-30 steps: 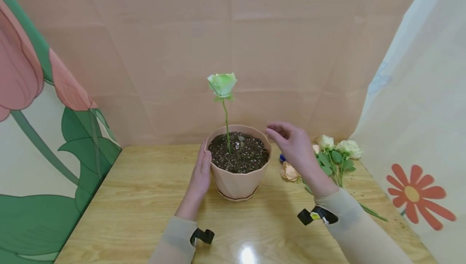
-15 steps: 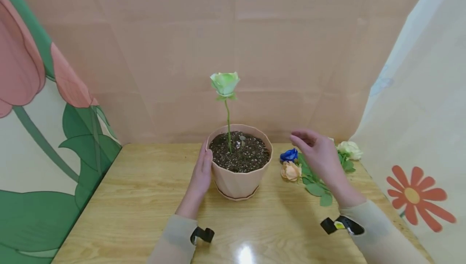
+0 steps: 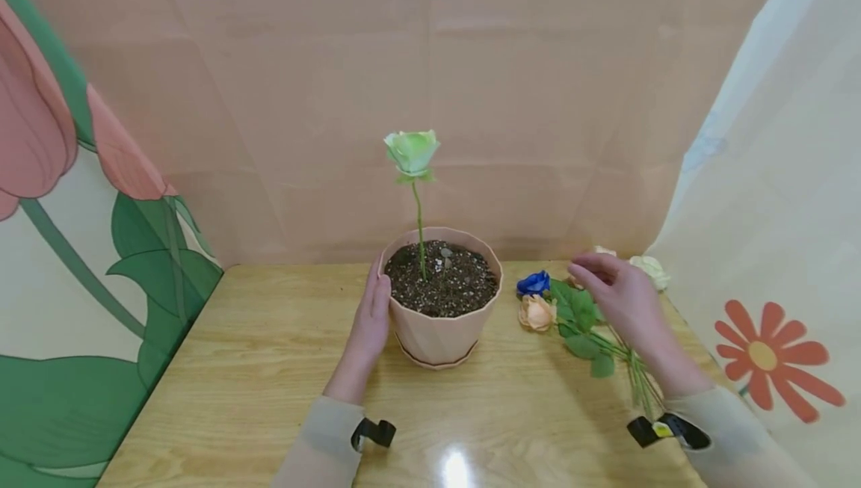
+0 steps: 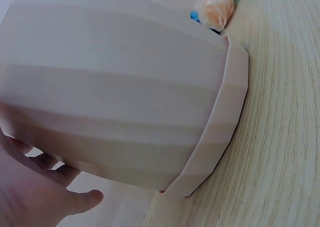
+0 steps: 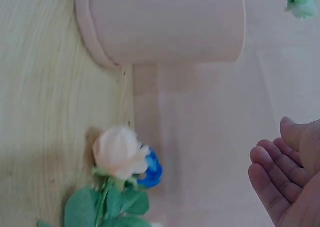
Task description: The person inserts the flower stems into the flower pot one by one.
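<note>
A pink faceted flower pot (image 3: 440,335) filled with dark soil (image 3: 457,286) stands on its saucer (image 3: 437,362) at the middle of the table. One pale green rose (image 3: 412,153) rises upright from the soil, left of centre. My left hand (image 3: 368,316) rests against the pot's left side, its fingers along the wall and the thumb apart from it in the left wrist view. My right hand (image 3: 625,297) hovers over the loose flowers at the right with nothing in it, fingers loosely bent. Under and beside it lie a blue rose (image 3: 534,283), a peach rose (image 3: 537,313) and a white rose (image 3: 650,272).
Green leaves (image 3: 581,346) and several stems (image 3: 639,380) of the loose flowers spread toward the front right of the wooden table (image 3: 269,368). A pink cloth backdrop (image 3: 323,99) hangs behind the table. Flower-printed sheets stand at both sides.
My right hand has moved right, from beside the pot's rim to above the loose flowers, uncovering the blue and peach roses. The left hand stays on the pot.
</note>
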`<state>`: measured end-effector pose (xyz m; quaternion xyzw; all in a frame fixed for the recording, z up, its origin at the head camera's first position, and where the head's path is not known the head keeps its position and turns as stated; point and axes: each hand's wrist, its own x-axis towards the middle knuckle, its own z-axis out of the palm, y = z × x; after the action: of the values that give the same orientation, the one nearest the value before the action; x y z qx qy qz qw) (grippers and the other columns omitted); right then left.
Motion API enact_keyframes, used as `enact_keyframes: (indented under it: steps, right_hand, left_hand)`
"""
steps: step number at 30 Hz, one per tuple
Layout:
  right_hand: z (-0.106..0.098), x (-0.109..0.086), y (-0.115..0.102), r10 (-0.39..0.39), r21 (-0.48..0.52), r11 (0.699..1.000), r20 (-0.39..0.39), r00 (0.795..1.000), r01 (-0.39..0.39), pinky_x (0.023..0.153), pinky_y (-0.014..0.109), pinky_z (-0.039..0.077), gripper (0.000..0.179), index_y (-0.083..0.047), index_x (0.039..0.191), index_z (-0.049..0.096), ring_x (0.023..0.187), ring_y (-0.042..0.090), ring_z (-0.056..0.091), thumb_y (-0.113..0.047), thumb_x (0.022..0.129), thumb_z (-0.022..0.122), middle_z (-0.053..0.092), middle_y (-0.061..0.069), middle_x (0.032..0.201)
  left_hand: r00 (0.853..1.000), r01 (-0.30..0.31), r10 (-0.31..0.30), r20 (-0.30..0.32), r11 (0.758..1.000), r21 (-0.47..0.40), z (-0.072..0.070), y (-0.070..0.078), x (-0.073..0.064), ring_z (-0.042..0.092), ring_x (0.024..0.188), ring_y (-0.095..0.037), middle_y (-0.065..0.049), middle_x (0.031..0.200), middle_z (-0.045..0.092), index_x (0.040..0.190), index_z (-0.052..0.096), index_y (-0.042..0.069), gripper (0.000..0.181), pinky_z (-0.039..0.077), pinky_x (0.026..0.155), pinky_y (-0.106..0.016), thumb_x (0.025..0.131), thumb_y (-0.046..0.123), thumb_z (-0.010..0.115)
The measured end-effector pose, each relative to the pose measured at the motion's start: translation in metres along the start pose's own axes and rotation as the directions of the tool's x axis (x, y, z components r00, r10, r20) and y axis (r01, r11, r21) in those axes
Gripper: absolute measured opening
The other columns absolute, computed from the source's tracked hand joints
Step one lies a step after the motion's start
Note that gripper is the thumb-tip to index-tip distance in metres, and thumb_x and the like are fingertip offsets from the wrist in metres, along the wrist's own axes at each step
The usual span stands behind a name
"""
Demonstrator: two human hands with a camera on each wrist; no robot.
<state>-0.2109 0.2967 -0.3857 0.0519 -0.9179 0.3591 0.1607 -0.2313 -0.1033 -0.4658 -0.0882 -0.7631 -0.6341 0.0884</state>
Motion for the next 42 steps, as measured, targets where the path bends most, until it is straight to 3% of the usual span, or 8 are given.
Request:
enact_keyframes:
  steps: [13,17,26,31,42]
  right_hand:
    - [-0.005,-0.015,0.053,0.024,-0.117,0.993,0.058,0.998,-0.017,0.076,0.04,0.058,0.041,-0.01,0.132,0.078,0.098,0.031,0.076,-0.044,0.113,0.065,0.081,0.012,0.116]
    - [-0.006,-0.019,0.067,0.05,-0.105,0.994,0.11,0.993,-0.038,0.076,0.04,0.06,0.044,-0.01,0.135,0.077,0.097,0.028,0.076,-0.046,0.114,0.063,0.081,0.012,0.116]
    - [-0.001,-0.03,0.094,0.117,-0.117,0.989,0.204,0.972,-0.095,0.08,0.048,0.063,0.049,-0.006,0.139,0.074,0.107,0.036,0.076,-0.046,0.113,0.064,0.078,0.017,0.124]
    - [0.004,-0.035,0.105,0.111,-0.136,0.987,0.208,0.972,-0.084,0.077,0.042,0.062,0.046,-0.004,0.137,0.074,0.106,0.035,0.076,-0.041,0.112,0.067,0.078,0.017,0.123]
    - [0.007,-0.037,0.125,0.124,-0.173,0.981,0.233,0.965,-0.085,0.079,0.049,0.064,0.04,0.0,0.129,0.076,0.104,0.038,0.075,-0.034,0.109,0.074,0.078,0.019,0.119]
  left_hand:
    - [1.0,-0.008,0.008,0.008,1.0,-0.007,-0.001,0.001,0.0,0.017,0.167,-0.033,-0.003,0.184,0.017,0.179,0.015,0.03,0.067,0.013,0.134,-0.061,0.119,0.057,0.027]
    - [1.0,-0.003,0.003,0.006,1.0,-0.002,-0.001,0.001,0.0,0.017,0.167,-0.035,-0.004,0.184,0.016,0.179,0.015,0.031,0.066,0.013,0.133,-0.062,0.119,0.055,0.027]
    - [1.0,0.002,-0.002,0.004,1.0,0.001,0.0,0.001,0.0,0.017,0.167,-0.034,-0.003,0.184,0.017,0.179,0.016,0.03,0.067,0.014,0.134,-0.061,0.119,0.057,0.027]
    - [1.0,0.002,-0.002,0.002,1.0,0.003,0.0,0.001,0.001,0.017,0.167,-0.033,-0.003,0.184,0.016,0.179,0.016,0.03,0.067,0.013,0.134,-0.061,0.119,0.057,0.027]
    - [1.0,0.016,-0.016,0.014,1.0,-0.018,-0.001,0.001,0.0,0.016,0.167,-0.037,-0.003,0.184,0.015,0.179,0.015,0.033,0.068,0.013,0.132,-0.066,0.118,0.06,0.026]
